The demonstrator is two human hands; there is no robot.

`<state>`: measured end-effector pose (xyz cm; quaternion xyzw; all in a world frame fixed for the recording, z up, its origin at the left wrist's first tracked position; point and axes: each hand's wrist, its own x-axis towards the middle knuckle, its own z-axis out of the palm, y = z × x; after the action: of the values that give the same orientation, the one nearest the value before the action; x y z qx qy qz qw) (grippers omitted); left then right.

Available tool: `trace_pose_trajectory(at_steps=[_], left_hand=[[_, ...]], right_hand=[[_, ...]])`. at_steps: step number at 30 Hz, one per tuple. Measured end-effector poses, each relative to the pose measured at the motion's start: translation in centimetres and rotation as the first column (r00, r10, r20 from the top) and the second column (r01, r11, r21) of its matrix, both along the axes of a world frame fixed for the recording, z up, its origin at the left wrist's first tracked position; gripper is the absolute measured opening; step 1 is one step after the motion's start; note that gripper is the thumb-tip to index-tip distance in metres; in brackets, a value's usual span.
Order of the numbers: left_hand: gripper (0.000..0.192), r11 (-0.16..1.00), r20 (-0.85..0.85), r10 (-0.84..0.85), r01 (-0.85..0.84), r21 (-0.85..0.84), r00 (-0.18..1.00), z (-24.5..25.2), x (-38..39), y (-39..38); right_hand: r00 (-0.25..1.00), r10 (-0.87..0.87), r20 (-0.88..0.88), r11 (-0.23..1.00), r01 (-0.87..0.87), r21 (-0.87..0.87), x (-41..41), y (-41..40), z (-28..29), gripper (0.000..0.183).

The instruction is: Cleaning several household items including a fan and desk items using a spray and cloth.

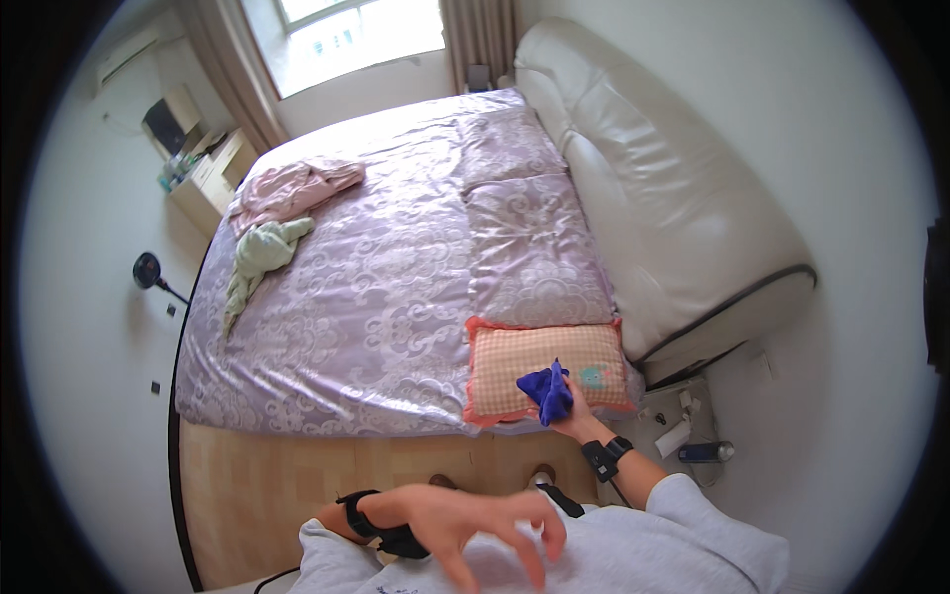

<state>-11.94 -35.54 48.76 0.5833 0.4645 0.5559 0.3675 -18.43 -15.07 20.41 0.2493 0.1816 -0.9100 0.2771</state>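
Observation:
My right hand (576,414) grips a crumpled dark blue cloth (549,391) above a small checked pillow (512,356) with a coral ruffled edge. That pillow lies at the near right corner of the bed. In front of my grey shirt, my left hand (490,523) is raised with its fingers spread and bent, holding nothing. A lilac patterned bedspread (401,275) covers the bed. On its far left part lie a crumpled pink garment (297,191) and, touching it or close by, a pale green garment (263,249).
A padded cream headboard (660,193) runs along the right. Beside it, a bedside surface (668,405) holds a dark blue bottle (701,452) and small items. A black fan (147,271) and a cabinet (215,178) stand left of the bed. Wooden floor (297,468) shows in front.

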Motion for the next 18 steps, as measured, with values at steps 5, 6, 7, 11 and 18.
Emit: trace_pose_trajectory(at_steps=[5,6,7,11,18], left_hand=[[0.018,0.967,-0.008,0.009,-0.007,0.256,1.0,3.7,7.8,-6.8],[0.016,0.96,-0.026,0.171,-0.16,0.228,0.985,3.5,8.8,-8.7],[0.014,0.928,-0.051,0.331,-0.315,0.198,0.942,3.3,9.7,-11.1],[0.007,0.671,-0.127,0.74,-0.735,0.092,0.66,1.1,13.2,-20.6],[0.015,0.716,-0.022,0.696,-0.697,-0.044,0.717,1.8,18.8,-35.9]], right_hand=[[0.979,0.203,0.009,0.979,-0.203,0.009,1.1,-9.1,-0.8,0.045],[0.952,0.287,-0.106,0.953,-0.295,-0.075,1.2,-11.4,-1.3,0.044],[0.906,0.358,-0.225,0.905,-0.396,-0.156,1.0,-14.5,-1.6,0.044],[0.89,0.447,-0.092,0.894,-0.448,0.008,3.0,-29.7,1.7,0.04],[0.707,0.704,-0.069,0.689,-0.704,-0.173,5.5,-54.4,6.4,0.039]])
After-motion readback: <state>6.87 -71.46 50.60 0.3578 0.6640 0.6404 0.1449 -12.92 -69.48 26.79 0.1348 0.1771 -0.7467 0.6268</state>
